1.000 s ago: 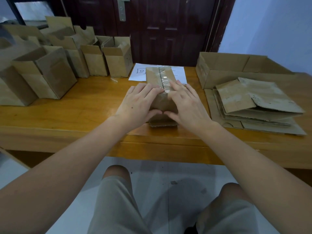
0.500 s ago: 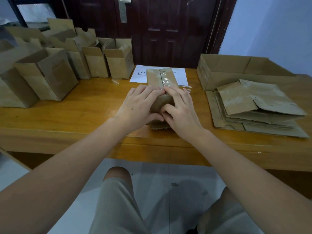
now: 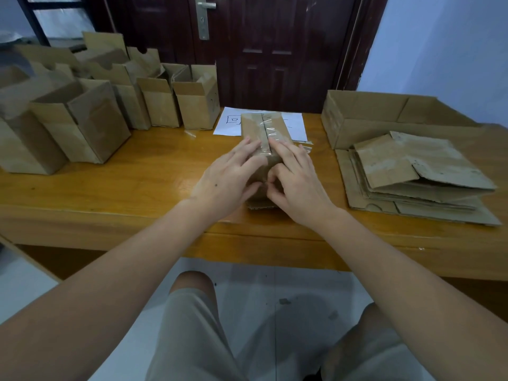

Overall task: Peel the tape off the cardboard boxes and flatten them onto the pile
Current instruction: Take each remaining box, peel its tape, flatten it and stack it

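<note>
- Several open cardboard boxes (image 3: 90, 125) wait at the table's left.
- Left hand (image 3: 229, 178) lies spread on the taped box (image 3: 262, 130) at centre; it should steady the box.
- Right hand (image 3: 295, 182) appears to pinch the clear tape (image 3: 270, 130) at its near end; best peeled low and slowly.
- Flattened pile (image 3: 412, 174) sits right.

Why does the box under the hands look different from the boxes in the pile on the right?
The taped box still has its box shape; the pile is squashed flat. The taped box has clear tape along its seam; none shows on the pile. Both hands touch the taped box; nothing touches the pile. Both are brown cardboard.
</note>
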